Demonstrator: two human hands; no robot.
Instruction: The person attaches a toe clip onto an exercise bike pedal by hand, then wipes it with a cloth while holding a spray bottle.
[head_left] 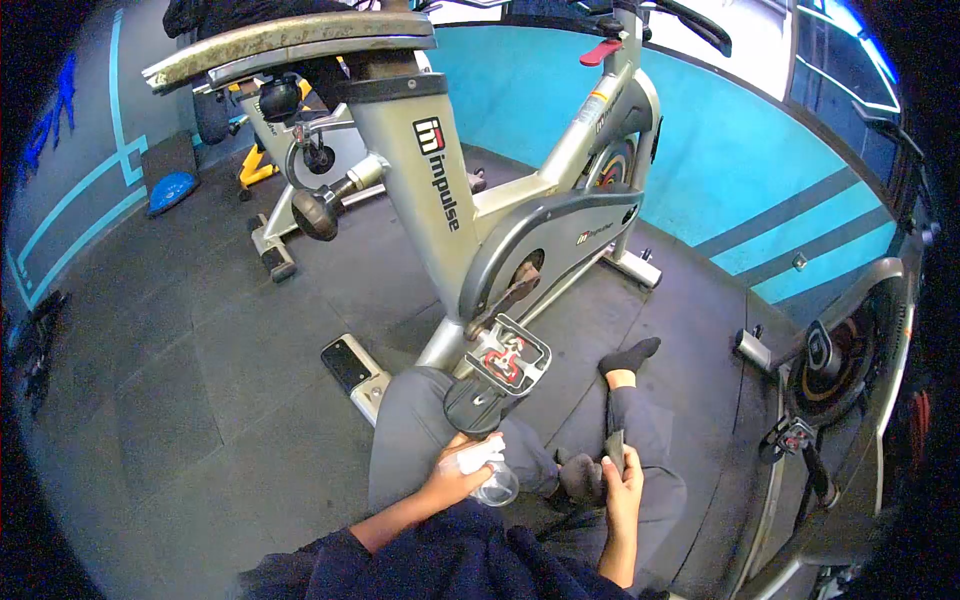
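Note:
My left hand [452,482] is wrapped round a clear spray bottle [496,485] with a white top, just below the bike's pedal. My right hand [624,488] pinches a small dark grey piece [616,450], perhaps a cloth or pad, over my lap. Close beside that hand lies a dark grey bunched thing [580,478], maybe a sock-covered foot. The pedal [512,358], with a red and silver middle and a black toe strap, hangs from the crank of the silver exercise bike [425,180], above my legs.
My outstretched foot in a black sock [630,358] rests on the dark floor mats [200,400]. Another bike [845,370] stands at the right, and one more [335,150] behind at the left. A blue dome [173,192] is by the wall.

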